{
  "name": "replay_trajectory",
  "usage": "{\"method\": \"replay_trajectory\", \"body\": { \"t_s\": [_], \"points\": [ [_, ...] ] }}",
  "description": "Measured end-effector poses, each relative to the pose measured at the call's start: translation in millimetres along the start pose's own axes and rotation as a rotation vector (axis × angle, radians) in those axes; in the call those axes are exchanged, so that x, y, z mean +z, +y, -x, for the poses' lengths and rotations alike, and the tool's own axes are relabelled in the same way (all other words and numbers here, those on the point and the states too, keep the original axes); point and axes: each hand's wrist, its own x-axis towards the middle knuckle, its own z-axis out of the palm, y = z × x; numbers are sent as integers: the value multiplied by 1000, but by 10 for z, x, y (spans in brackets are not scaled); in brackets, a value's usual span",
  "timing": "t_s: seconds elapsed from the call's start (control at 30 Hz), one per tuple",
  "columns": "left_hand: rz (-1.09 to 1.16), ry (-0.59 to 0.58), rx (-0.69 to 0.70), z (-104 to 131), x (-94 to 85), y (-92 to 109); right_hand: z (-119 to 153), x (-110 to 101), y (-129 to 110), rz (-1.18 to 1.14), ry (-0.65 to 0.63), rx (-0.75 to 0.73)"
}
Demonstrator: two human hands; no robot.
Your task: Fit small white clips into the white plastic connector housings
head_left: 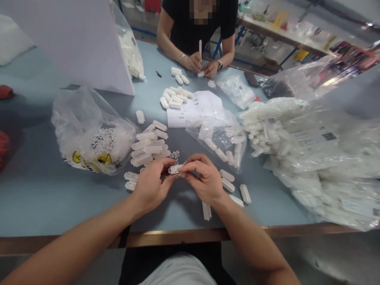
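Between my two hands is a small white plastic casing (174, 169), its slotted end facing left. My left hand (152, 182) pinches it from the left side. The fingers of my right hand (204, 176) close over its right part and hide most of it. Just behind it lies a scatter of tiny white pieces (175, 154). Left of that, several similar white casings (147, 146) are piled on the table. More long white casings (227, 185) lie by my right wrist, and a slim white strip piece (206, 211) rests under it.
An open clear bag (95, 134) with tiny white pieces stands left. Printed paper (204, 105) and a bag of casings (230, 138) lie ahead. Large filled bags (314, 146) cover the right. Across the table (74, 202), a person's hands (204, 67) hold a white tool and a casing.
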Motion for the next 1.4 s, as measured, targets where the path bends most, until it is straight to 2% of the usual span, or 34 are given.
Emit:
{"method": "replay_trajectory", "body": {
  "t_s": [0.13, 0.3, 0.57, 0.67, 0.77, 1.0, 1.1, 1.2, 1.33, 1.4],
  "points": [
    [9, -2, 23, 14, 12, -3, 7, 40, 39, -18, 14, 50],
    [-8, 4, 37, 28, 25, -21, 1, 19, 45, 30, -3, 26],
    [-58, 21, 124, 30, 35, -69, -3, -3, 55, 195, 19, -225],
    [-90, 23, 158, 41, 40, -90, 1, -5, 52, 217, 11, -249],
    [-141, 29, 221, 61, 47, -109, -9, -12, 44, 114, -37, -160],
    [-205, 38, 373, 112, 73, -142, -69, -10, 92, -329, -185, 339],
    [-195, 19, 390, 117, 73, -140, -81, 1, 116, -524, -230, 457],
    [-171, -9, 320, 100, 58, -119, -91, -4, 117, -586, -232, 506],
    [-103, -37, 119, 51, 28, -61, -102, -36, 114, -674, -253, 552],
    [-59, -36, 61, 30, 13, -28, -103, -50, 119, -693, -253, 564]
  ]
}}
